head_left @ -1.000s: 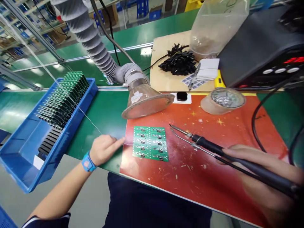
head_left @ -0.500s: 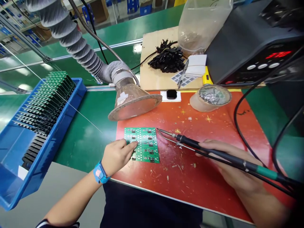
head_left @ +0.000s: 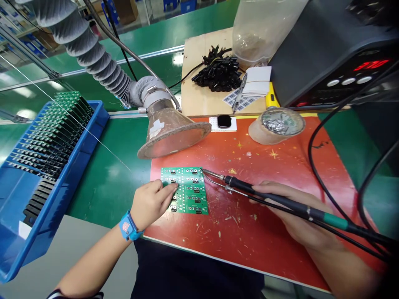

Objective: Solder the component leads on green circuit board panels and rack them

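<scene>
Since one second ago, the left hand (head_left: 152,201) has come from beside the circuit board (head_left: 197,194) onto its left half, and the soldering iron (head_left: 240,183), which was a little apart on the right, has come to the board's far right corner. Nearest to me, a blue wristband (head_left: 129,226) sits on the left wrist. Of the left hand, the index finger is stretched over the board and the others are curled; I cannot tell whether this grip pinches anything. A thin pale wire (head_left: 102,143) runs down from the upper left toward this hand, but its end is too faint to follow. On the other side, the right hand (head_left: 289,207) has its grip closed around the iron's handle, tilted; whether the tip really touches the board, I cannot say. The board lies flat on a red mat (head_left: 243,232), which covers part of the green worktop (head_left: 116,151). Behind it hangs a funnel-shaped hood (head_left: 177,137) on a grey hose (head_left: 102,62), and to the right stands a round tub (head_left: 264,132). At left, a blue bin (head_left: 74,172) holds a row of green boards (head_left: 56,128). Farther, black cables (head_left: 218,74) lie bundled on a wooden panel (head_left: 193,99).
</scene>
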`<state>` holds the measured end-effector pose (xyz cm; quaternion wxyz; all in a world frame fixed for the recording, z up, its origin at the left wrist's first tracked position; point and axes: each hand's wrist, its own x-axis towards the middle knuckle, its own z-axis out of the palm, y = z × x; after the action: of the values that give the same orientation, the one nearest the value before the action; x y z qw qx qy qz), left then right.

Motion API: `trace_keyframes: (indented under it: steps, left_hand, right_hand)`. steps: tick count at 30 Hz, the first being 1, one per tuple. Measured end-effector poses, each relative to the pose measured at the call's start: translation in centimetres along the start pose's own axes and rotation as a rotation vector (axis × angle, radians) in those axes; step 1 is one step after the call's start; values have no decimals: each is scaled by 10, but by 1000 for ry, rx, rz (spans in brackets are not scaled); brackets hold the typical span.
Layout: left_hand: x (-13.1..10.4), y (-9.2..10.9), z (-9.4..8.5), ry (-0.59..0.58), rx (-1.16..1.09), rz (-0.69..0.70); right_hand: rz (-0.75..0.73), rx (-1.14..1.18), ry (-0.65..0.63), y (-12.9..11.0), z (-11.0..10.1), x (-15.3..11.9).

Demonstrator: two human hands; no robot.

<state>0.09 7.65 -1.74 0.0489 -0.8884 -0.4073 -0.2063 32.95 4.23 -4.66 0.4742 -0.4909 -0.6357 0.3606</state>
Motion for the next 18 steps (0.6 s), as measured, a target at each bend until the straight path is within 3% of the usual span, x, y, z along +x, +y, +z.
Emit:
trace_keyframes:
  steps: [18]
  left_hand:
    - [4,7,-8,-59,23,-9]
  right_hand:
    - [-72,-79,70,-5,-4,-5]
